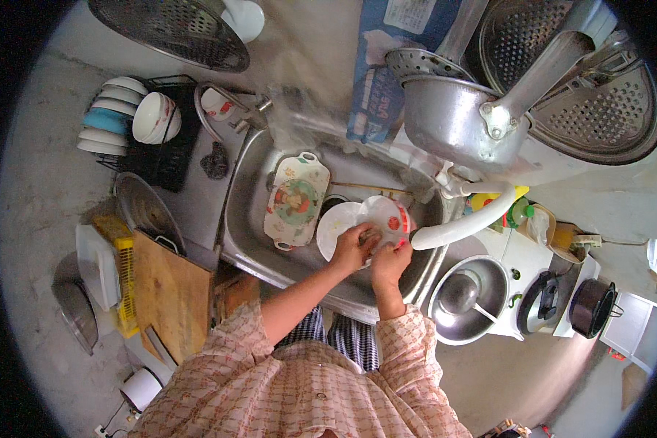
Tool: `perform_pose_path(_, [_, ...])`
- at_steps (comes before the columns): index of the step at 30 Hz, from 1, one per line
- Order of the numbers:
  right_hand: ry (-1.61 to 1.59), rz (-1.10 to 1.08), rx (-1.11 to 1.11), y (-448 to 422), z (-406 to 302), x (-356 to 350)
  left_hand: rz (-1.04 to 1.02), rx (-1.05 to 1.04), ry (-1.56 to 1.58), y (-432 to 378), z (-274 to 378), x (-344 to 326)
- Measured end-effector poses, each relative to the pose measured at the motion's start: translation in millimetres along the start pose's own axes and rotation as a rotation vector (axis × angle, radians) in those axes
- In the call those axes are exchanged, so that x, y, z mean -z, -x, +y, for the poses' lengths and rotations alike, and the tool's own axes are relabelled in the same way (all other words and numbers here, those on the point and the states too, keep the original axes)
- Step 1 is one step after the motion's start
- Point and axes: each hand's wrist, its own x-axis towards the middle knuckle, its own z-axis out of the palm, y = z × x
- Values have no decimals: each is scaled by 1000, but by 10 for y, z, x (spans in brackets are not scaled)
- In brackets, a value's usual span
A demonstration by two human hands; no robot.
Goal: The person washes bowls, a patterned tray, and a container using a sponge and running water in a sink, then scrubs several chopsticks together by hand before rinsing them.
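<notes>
A white bowl [379,211] with a red pattern is tilted over the sink [252,219], its inside facing me. My right hand [391,263] grips its near right rim, beside the mouth of a white hose [465,227]. Curled fingers of my left hand [353,249] reach into the bowl; a small dark patch lies at them, too blurred to identify. Below and left of the bowl is a white plate [334,230], partly covered by the bowl and my left hand. A patterned rectangular dish [297,202] with two handles rests in the sink's left half.
Chopsticks [369,188] lie behind the bowl. A dark scrubber [214,160] sits left of the sink, near a dish rack [169,159] with bowls and plates. A saucepan [460,120] hangs back right. Right are a metal basin [443,326] with a ladle; left, a wooden board [169,290].
</notes>
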Motion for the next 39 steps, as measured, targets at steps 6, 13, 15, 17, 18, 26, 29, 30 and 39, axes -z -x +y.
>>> perform_pose_path(6, [-33, -375, -167, -201, 249, 259, -224, -477, -432, -425, 41, 351])
perform_pose_path(13, [171, 61, -49, -2, 438, 103, -164, 150, -192, -234, 98, -93])
perform_pose_path(15, [-141, -379, -310, -103, 457, 217, -264, -199, -258, -420, 133, 252])
perform_pose_path(17, [-281, -400, -499, -88, 338, 169, -275, -204, -149, -414, -73, 179])
perform_pose_path(18, [-23, -295, -350, -120, 401, 188, -156, -34, -59, -320, -42, -7])
perform_pose_path(26, [135, -289, -214, -116, 520, 269, -113, -282, -269, -409, -127, 101])
perform_pose_path(29, [199, -275, -257, -76, 138, 105, -20, 312, 128, -222, -152, -104])
perform_pose_path(30, [299, -175, -185, 14, 25, 38, 58, 375, 268, -158, -447, -304])
perform_pose_path(39, [-472, -377, -884, -29, 414, 198, -47, -9, -193, -794, 339, 649])
